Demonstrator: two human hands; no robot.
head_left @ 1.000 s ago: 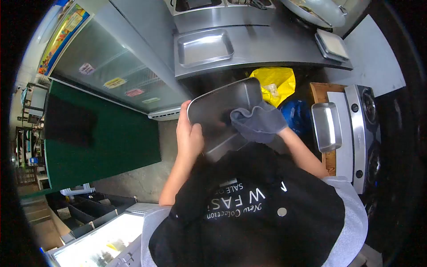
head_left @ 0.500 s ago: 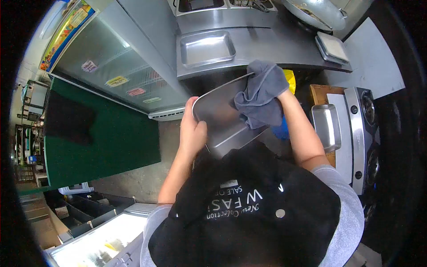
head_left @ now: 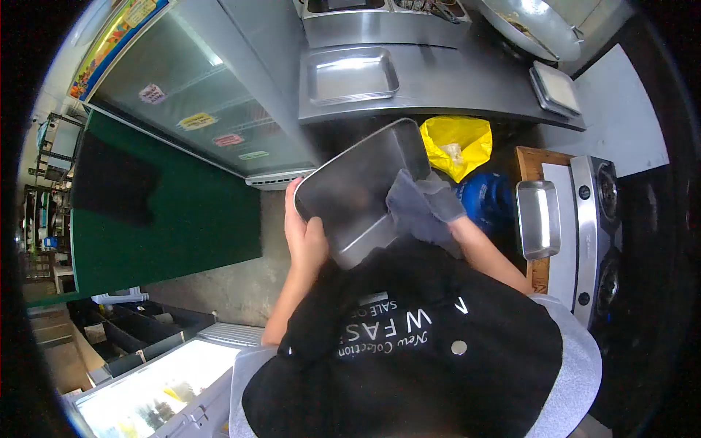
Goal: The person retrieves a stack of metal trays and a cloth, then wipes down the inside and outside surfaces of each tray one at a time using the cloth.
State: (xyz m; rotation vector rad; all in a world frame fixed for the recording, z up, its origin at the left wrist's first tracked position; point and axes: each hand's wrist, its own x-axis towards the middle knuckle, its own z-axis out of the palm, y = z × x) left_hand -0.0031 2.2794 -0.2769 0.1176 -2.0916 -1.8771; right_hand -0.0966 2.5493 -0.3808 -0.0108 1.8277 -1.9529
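Note:
A rectangular metal pan (head_left: 354,182) is held tilted in front of my body. My left hand (head_left: 305,237) grips its left rim, with the thumb on the inner side and the fingers behind. At the pan's right side, a grey cloth (head_left: 416,209) covers my right hand (head_left: 443,206) and hides its fingers. The cloth lies against the pan's inside, near its lower right wall, and is blurred by motion.
A steel counter (head_left: 431,80) ahead bears a shallow metal tray (head_left: 354,75) and a large wok (head_left: 531,25). Below are a yellow bag (head_left: 467,139) and a blue container (head_left: 485,201). A gas stove (head_left: 593,219) stands right, a glass-door fridge (head_left: 212,95) left.
My right hand and the cloth have moved down along the pan, from its upper right rim to its lower right side. The pan has shifted slightly left, and the yellow bag now shows more.

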